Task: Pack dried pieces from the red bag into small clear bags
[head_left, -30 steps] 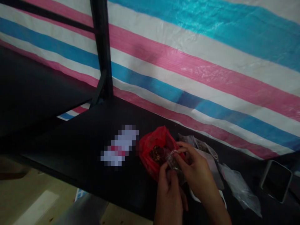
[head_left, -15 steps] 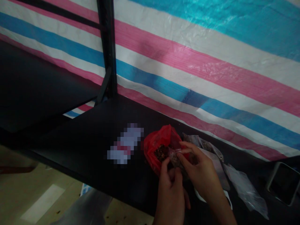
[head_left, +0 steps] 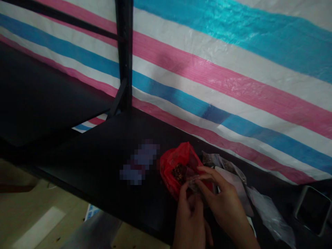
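Both hands meet at a small clear plastic bag in front of an open red plastic bag. Brown dried bits show inside the red bag. My left hand pinches the near left edge of the small bag. Thumb and fingers of my right hand pinch its right side, just over the red bag's rim. The fingers hide most of the small bag, so its contents are hard to make out.
Filled clear bags lie behind my right hand, beside a pale flat object. Flat clear bags and a dark-screened device are at right. A blurred-out item lies left on the black shelf. Striped sheeting hangs behind.
The view has shifted slightly, and things sit a little lower in it. Both hands keep hold of the small clear bag, which is now more covered by the fingers.
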{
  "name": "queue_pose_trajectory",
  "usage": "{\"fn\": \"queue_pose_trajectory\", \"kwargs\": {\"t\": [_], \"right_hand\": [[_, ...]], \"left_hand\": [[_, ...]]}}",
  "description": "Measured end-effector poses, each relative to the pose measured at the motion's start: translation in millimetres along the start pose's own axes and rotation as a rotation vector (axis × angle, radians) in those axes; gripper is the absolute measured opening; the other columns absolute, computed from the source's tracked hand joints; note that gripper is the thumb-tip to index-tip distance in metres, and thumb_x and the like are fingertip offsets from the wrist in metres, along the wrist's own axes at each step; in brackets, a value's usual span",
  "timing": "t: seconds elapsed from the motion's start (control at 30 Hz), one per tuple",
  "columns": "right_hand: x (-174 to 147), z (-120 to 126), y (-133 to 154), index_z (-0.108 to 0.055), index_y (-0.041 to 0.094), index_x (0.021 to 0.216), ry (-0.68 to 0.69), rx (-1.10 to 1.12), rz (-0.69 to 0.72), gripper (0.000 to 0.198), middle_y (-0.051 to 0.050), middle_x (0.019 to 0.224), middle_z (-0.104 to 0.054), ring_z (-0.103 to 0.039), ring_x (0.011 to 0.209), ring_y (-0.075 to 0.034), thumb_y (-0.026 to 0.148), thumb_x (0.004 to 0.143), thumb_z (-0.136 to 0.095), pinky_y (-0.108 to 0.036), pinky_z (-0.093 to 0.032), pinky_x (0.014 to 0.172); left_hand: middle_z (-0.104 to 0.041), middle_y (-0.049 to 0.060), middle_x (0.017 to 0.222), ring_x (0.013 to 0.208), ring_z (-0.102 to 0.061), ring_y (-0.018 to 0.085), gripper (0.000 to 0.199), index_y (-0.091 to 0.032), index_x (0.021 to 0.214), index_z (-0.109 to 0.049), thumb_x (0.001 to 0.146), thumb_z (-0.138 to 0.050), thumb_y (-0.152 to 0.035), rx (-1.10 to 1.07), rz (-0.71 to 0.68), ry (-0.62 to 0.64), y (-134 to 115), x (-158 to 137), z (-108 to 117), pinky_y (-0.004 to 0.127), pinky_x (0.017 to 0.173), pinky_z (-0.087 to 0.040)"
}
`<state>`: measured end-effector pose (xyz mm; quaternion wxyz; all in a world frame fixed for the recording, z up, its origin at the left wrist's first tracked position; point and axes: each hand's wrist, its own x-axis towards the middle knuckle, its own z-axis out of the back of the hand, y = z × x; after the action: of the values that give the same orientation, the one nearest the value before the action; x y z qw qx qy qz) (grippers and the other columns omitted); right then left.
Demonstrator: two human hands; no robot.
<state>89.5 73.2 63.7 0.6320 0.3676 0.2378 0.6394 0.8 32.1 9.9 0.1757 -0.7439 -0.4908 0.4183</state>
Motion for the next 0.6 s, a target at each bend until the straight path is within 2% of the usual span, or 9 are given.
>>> {"fn": "queue_pose_trajectory", "kwargs": {"t": [0.23,0.5,0.57,0.6], "right_hand": [[-2.3,3.9,-4.0,-0.081,0.028,0.11,0.017,-0.015,-0.005,0.026,-0.007,0.103,-0.086,-0.082,0.094,-0.027,0.038,0.088,-0.072,-0.035,-0.065,0.084],[-2.2,-1.4,-4.5,-0.08,0.029,0.117,0.068,0.008,-0.053,0.03,-0.006,0.107,-0.085,-0.081,0.1,-0.027,0.037,0.09,-0.07,-0.038,-0.064,0.091],[-2.9,1.1,-5.1,-0.079,0.03,0.12,0.085,0.02,-0.052,0.031,-0.006,0.106,-0.085,-0.081,0.099,-0.026,0.036,0.091,-0.07,-0.037,-0.064,0.091],[-3.2,3.7,-5.0,-0.08,0.03,0.118,0.082,0.026,-0.037,0.03,-0.006,0.107,-0.085,-0.081,0.099,-0.025,0.036,0.091,-0.071,-0.037,-0.064,0.091]], "left_hand": [[-0.076,0.005,0.09,0.031,-0.043,0.005,0.094,-0.021,0.156,-0.038,0.083,-0.066,-0.074,0.041,0.036,-0.015,-1.2,-3.1,-2.3,0.017,0.032,-0.029],[-0.062,-0.005,0.061,0.034,-0.045,0.009,0.086,-0.018,0.16,-0.039,0.093,-0.061,-0.067,0.102,0.022,-0.003,-3.3,-3.6,0.7,0.017,0.036,-0.032],[-0.063,-0.004,0.061,0.035,-0.045,0.009,0.083,-0.017,0.16,-0.038,0.095,-0.06,-0.064,0.119,0.024,-0.009,-2.9,-4.2,0.7,0.017,0.036,-0.031],[-0.068,-0.002,0.067,0.035,-0.045,0.008,0.081,-0.018,0.16,-0.039,0.095,-0.06,-0.063,0.126,0.013,-0.009,-2.3,-4.3,0.7,0.017,0.037,-0.031]]}}
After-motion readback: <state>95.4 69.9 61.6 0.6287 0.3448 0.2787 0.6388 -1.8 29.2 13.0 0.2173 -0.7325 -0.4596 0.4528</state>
